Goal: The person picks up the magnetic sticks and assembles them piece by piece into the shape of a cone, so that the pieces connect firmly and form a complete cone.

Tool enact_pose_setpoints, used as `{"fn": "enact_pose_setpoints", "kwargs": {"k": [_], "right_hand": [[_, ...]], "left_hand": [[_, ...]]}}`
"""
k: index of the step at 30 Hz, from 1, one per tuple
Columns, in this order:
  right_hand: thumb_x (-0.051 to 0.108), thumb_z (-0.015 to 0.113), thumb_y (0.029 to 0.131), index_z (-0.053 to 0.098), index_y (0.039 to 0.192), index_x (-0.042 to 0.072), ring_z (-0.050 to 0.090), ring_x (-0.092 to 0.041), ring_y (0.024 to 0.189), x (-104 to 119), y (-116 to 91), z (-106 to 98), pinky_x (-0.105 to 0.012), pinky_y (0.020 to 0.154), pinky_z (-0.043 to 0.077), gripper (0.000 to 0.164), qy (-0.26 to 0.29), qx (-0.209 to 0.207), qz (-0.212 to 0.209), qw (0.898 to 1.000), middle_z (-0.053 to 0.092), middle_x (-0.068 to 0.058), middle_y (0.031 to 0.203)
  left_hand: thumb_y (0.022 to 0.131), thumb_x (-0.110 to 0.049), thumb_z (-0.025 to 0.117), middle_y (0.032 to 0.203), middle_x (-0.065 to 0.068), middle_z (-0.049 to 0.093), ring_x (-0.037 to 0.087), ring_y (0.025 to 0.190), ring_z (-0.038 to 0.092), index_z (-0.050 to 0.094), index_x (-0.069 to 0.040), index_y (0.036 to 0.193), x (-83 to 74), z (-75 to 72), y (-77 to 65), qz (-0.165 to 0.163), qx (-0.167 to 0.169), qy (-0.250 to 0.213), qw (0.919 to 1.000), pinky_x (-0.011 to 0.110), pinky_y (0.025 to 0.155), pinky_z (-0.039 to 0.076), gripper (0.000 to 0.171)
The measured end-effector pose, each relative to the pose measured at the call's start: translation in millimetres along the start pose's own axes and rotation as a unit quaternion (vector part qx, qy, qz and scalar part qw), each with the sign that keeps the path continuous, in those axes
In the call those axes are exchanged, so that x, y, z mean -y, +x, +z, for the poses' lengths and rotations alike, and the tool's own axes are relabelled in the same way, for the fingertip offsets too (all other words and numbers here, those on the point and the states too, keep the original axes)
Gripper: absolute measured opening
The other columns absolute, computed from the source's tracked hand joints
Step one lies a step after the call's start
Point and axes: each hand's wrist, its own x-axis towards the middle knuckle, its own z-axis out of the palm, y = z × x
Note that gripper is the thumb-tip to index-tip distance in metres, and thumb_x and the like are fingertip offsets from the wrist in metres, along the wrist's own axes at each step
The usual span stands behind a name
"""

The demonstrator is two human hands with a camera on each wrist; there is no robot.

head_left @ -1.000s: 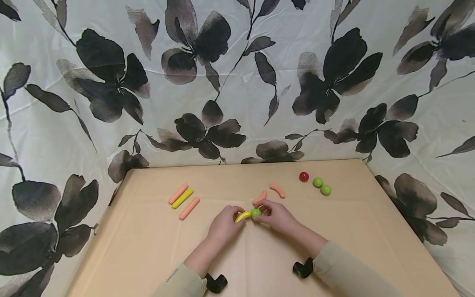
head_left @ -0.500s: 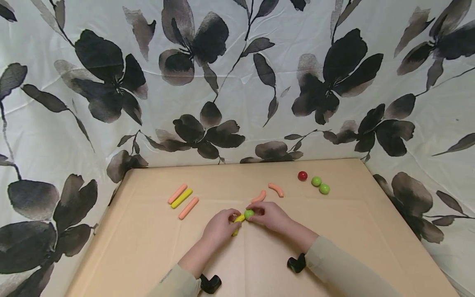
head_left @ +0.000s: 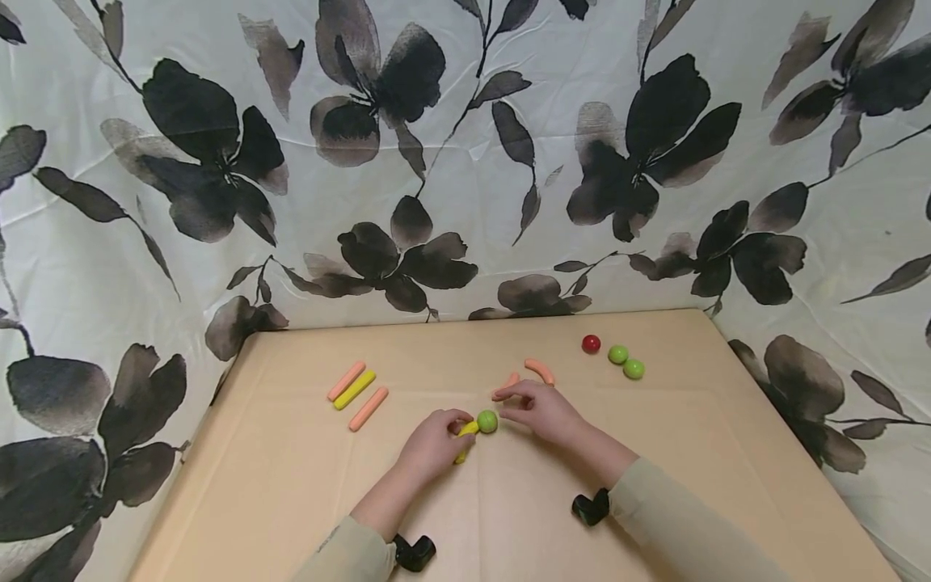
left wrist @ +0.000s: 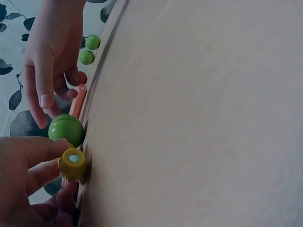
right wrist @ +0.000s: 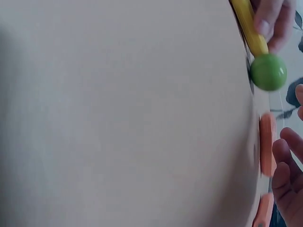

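Observation:
My left hand (head_left: 434, 443) pinches a curved yellow stick (head_left: 461, 457) between thumb and fingers, close over the tabletop. A green ball (head_left: 487, 421) sits against the stick's far right end; the right wrist view shows this ball (right wrist: 268, 72) joined end-on to the yellow stick (right wrist: 248, 23). In the left wrist view, the stick's near end (left wrist: 73, 164) has a small silvery disc in it. To the right of the ball, my right hand (head_left: 547, 414) holds nothing, its fingers apart from the ball. Behind those fingers lie two curved coral sticks (head_left: 540, 371), one partly hidden.
At the left of the tan tabletop (head_left: 276, 501) are two straight coral sticks (head_left: 368, 409) and a straight yellow one (head_left: 355, 390). A red ball (head_left: 591, 344) and two green balls (head_left: 634, 369) lie at the back right. Floral cloth (head_left: 502, 194) hangs behind.
The yellow stick turned and shifted left and nearer with the green ball at its end. My right hand let go of the ball and drew back to the right.

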Motion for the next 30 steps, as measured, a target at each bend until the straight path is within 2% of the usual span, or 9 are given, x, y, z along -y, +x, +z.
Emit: {"fn": "enact_pose_setpoints", "kwargs": {"k": [4, 5, 7, 9, 10, 12, 21, 26, 30], "right_hand": [[0.019, 0.077, 0.087, 0.075, 0.116, 0.019, 0.053, -0.029, 0.122, -6.8, -0.6, -11.0, -0.042, 0.094, 0.048, 0.029, 0.007, -0.019, 0.011, 1.0, 0.065, -0.003, 0.128], [0.018, 0.077, 0.087, 0.075, 0.116, 0.018, 0.051, -0.031, 0.123, -8.8, -0.9, -14.2, -0.045, 0.094, 0.048, 0.029, 0.002, -0.025, 0.017, 1.0, 0.063, -0.005, 0.132], [0.02, 0.077, 0.087, 0.074, 0.118, 0.017, 0.052, -0.03, 0.124, -12.7, -1.1, -21.3, -0.044, 0.094, 0.048, 0.031, -0.014, -0.037, 0.03, 0.999, 0.064, -0.008, 0.128], [0.02, 0.078, 0.087, 0.073, 0.12, 0.013, 0.059, -0.025, 0.101, -17.9, -0.7, -29.0, -0.039, 0.083, 0.049, 0.034, -0.035, -0.058, 0.036, 0.997, 0.064, -0.009, 0.12], [0.021, 0.078, 0.087, 0.072, 0.121, 0.013, 0.057, -0.022, 0.092, -20.8, -0.4, -32.9, -0.037, 0.078, 0.048, 0.035, -0.043, -0.064, 0.042, 0.996, 0.065, -0.007, 0.112], [0.021, 0.078, 0.087, 0.071, 0.123, 0.013, 0.054, -0.019, 0.084, -26.2, 0.1, -40.4, -0.034, 0.074, 0.046, 0.037, -0.048, -0.074, 0.052, 0.995, 0.065, -0.006, 0.103], [0.028, 0.074, 0.091, 0.065, 0.132, 0.014, 0.056, -0.026, 0.096, -47.2, 4.6, -61.4, -0.033, 0.074, 0.046, 0.044, -0.037, -0.079, 0.117, 0.989, 0.062, -0.012, 0.128], [0.025, 0.074, 0.091, 0.064, 0.132, 0.011, 0.058, -0.028, 0.105, -50.8, 11.3, -59.7, -0.039, 0.083, 0.048, 0.045, -0.021, -0.076, 0.117, 0.99, 0.062, -0.014, 0.129], [0.024, 0.074, 0.09, 0.065, 0.132, 0.008, 0.058, -0.028, 0.106, -52.8, 20.1, -51.7, -0.045, 0.091, 0.047, 0.045, -0.018, -0.077, 0.12, 0.99, 0.064, -0.014, 0.12]], "left_hand": [[0.09, -0.024, 0.071, 0.093, -0.002, 0.058, 0.014, 0.081, 0.053, 0.071, -0.015, 0.115, -1.2, -0.6, -1.7, 0.004, 0.001, -0.017, 0.9998, 0.036, 0.074, 0.045, 0.026], [0.09, -0.022, 0.071, 0.094, -0.002, 0.058, 0.014, 0.081, 0.053, 0.071, -0.015, 0.115, -1.3, -0.5, -2.0, 0.006, 0.001, -0.024, 0.9997, 0.036, 0.074, 0.046, 0.026], [0.09, -0.02, 0.071, 0.095, -0.001, 0.058, 0.013, 0.081, 0.053, 0.071, -0.013, 0.115, -2.0, -0.9, -2.5, 0.007, 0.002, -0.039, 0.9992, 0.035, 0.073, 0.046, 0.026], [0.09, -0.018, 0.071, 0.095, -0.001, 0.059, 0.013, 0.08, 0.053, 0.071, -0.012, 0.115, -1.8, -0.6, -2.5, 0.007, 0.003, -0.051, 0.9986, 0.033, 0.072, 0.046, 0.026], [0.09, -0.017, 0.071, 0.095, -0.001, 0.059, 0.012, 0.079, 0.054, 0.071, -0.012, 0.115, -1.9, -0.7, -2.6, 0.007, 0.003, -0.056, 0.9984, 0.031, 0.071, 0.046, 0.026], [0.09, -0.016, 0.071, 0.094, -0.001, 0.059, 0.012, 0.078, 0.054, 0.071, -0.011, 0.115, -1.8, -0.6, -2.4, 0.005, 0.004, -0.065, 0.9979, 0.03, 0.069, 0.046, 0.026], [0.091, -0.017, 0.07, 0.094, -0.001, 0.061, 0.012, 0.079, 0.054, 0.071, -0.01, 0.118, -4.3, -3.6, -3.9, -0.011, 0.016, -0.086, 0.9961, 0.029, 0.067, 0.046, 0.027], [0.091, -0.015, 0.07, 0.095, 0.0, 0.061, 0.013, 0.08, 0.054, 0.071, -0.009, 0.118, -5.5, -5.8, -4.9, -0.009, 0.021, -0.092, 0.9955, 0.029, 0.067, 0.046, 0.028], [0.091, -0.014, 0.07, 0.095, 0.001, 0.061, 0.014, 0.08, 0.054, 0.071, -0.009, 0.118, -5.8, -6.1, -5.3, -0.01, 0.022, -0.098, 0.9949, 0.029, 0.067, 0.047, 0.027]]}}
